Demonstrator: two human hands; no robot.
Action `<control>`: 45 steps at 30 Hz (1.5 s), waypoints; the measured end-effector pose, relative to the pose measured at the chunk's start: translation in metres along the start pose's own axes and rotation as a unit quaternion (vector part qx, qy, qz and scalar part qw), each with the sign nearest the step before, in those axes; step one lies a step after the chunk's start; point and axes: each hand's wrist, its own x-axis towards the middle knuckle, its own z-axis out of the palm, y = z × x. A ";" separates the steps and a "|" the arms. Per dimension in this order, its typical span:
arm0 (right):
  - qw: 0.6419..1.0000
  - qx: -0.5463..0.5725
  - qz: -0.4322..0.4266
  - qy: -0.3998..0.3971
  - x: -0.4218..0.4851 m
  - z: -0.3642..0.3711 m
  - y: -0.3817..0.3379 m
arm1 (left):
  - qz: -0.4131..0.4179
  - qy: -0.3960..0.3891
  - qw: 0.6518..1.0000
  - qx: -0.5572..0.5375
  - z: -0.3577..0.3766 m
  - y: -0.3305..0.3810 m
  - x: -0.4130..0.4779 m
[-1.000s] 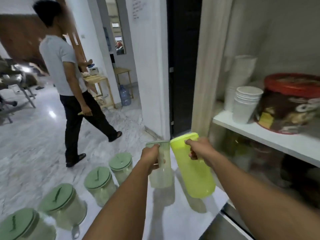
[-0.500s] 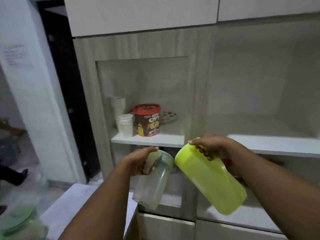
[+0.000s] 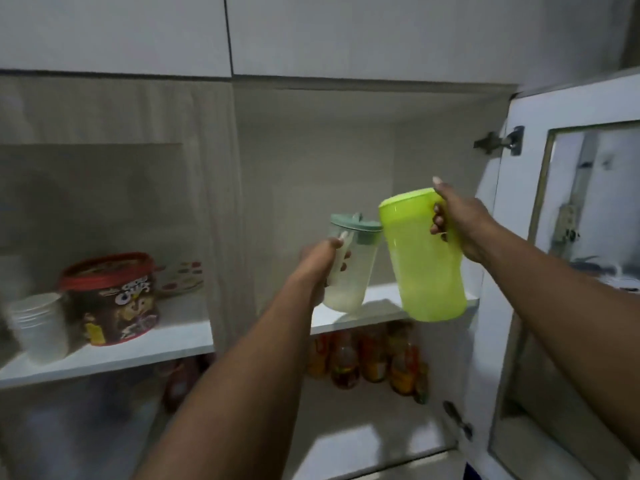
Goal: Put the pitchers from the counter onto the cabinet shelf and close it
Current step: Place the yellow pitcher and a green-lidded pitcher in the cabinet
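My left hand (image 3: 317, 268) grips the handle of a clear pitcher (image 3: 351, 271) with a pale green lid. My right hand (image 3: 462, 226) holds a lime-green pitcher (image 3: 422, 261) by its handle. Both pitchers are upright and raised in front of the open cabinet, side by side and nearly touching, just above the front of the white upper shelf (image 3: 381, 308). The cabinet door (image 3: 561, 271), white with a glass pane, stands open at the right, close to my right forearm.
On the left shelf (image 3: 138, 351) stand a red-lidded brown tub (image 3: 112, 299), a stack of white cups (image 3: 40, 327) and a patterned plate (image 3: 181, 277). Several bottles (image 3: 367, 358) fill the shelf below the pitchers. Closed white doors run along the top.
I have turned from the counter to the cabinet and moved closer. Both pitchers have risen from a tilted carry at chest height to upright at the upper shelf.
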 end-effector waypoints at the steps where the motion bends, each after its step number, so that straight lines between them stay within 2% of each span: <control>1: 0.999 0.027 -0.009 0.019 0.014 0.000 0.007 | -0.001 0.003 1.000 -0.016 0.010 -0.005 0.016; 5: 0.992 0.113 -0.003 0.063 0.091 0.011 0.048 | 0.022 0.038 0.998 -0.042 0.047 -0.017 0.089; 11: 0.989 0.128 0.001 0.078 0.227 0.036 0.111 | 0.027 0.076 0.997 -0.011 0.086 -0.031 0.230; 16: 0.995 0.091 0.035 0.035 0.334 0.042 0.148 | 0.017 0.103 0.992 0.075 0.119 -0.035 0.336; 19: 0.997 0.071 0.030 0.020 0.380 0.046 0.177 | 0.017 0.078 0.992 0.093 0.132 -0.049 0.377; 23: 0.997 0.046 0.060 -0.009 0.427 0.055 0.193 | 0.018 0.090 0.992 0.092 0.143 -0.058 0.416; 28: 0.997 -0.026 0.050 -0.045 0.467 0.068 0.204 | 0.022 0.112 0.989 0.094 0.153 -0.062 0.457; 32: 0.996 -0.054 0.042 -0.064 0.501 0.077 0.221 | 0.014 0.134 0.980 0.144 0.160 -0.059 0.479; 37: 0.990 -0.110 0.061 -0.064 0.497 0.077 0.220 | 0.017 0.126 0.967 0.222 0.166 -0.054 0.485; 39: 0.988 -0.140 0.058 -0.031 0.489 0.075 0.213 | 0.016 0.139 0.962 0.235 0.168 -0.052 0.477; 42: 0.978 -0.188 -0.032 0.083 0.467 0.073 0.209 | 0.009 0.156 0.955 0.250 0.161 -0.050 0.463; 45: 0.946 -0.239 -0.178 0.124 0.435 0.074 0.204 | 0.029 0.172 0.951 0.254 0.144 -0.043 0.440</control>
